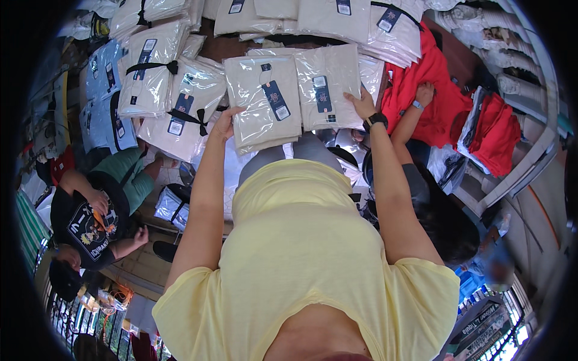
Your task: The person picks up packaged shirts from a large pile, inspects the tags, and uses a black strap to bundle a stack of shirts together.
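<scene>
Red fabric point(442, 117) is lying rightward; half-curled left hand point(224, 124) is gripping one cream bagged-garment stack point(250, 90), half-curled right hand point(363, 106) a second stack point(340, 75).

A brown tabletop point(208, 43) is largely covered by stacks of folded cream garments point(253, 18) in clear plastic bags, some bound with black bands point(152, 67). Toward the right, a loose heap of red fabric point(428, 99) is spread beside them.
</scene>
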The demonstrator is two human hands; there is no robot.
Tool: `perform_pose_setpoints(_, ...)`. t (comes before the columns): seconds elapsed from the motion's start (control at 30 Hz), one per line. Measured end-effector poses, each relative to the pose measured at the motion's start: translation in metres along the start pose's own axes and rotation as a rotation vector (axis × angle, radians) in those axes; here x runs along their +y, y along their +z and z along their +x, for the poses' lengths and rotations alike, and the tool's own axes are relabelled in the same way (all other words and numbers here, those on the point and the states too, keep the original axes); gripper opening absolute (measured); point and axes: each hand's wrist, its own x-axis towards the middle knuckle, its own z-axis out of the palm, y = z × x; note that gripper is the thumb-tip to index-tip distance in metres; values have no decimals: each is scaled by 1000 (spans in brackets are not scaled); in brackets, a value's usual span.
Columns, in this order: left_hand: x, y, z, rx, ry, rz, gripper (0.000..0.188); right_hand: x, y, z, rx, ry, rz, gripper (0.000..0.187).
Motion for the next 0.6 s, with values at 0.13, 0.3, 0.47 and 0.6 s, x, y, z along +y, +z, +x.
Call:
perform_pose_setpoints(0.13, -6, 14, -1, 111, 137, 197, 52, -67, -10, -32, -29, -83, 46, 42)
perform_pose_setpoints(0.3, 0, 21, -7, 36, 105, 150, 52, -154, -7, -85, -136, -25, 296, 45)
perform_pose_setpoints(0.47, -5, 2, 2, 0, 70, 138, 48, -142, 78, -72, -96, -135, 231, 56)
perform_pose_setpoints(0.6, -16, -28, 14, -108, 154, -46, 53, -30, 140, -18, -211, -27, 106, 61)
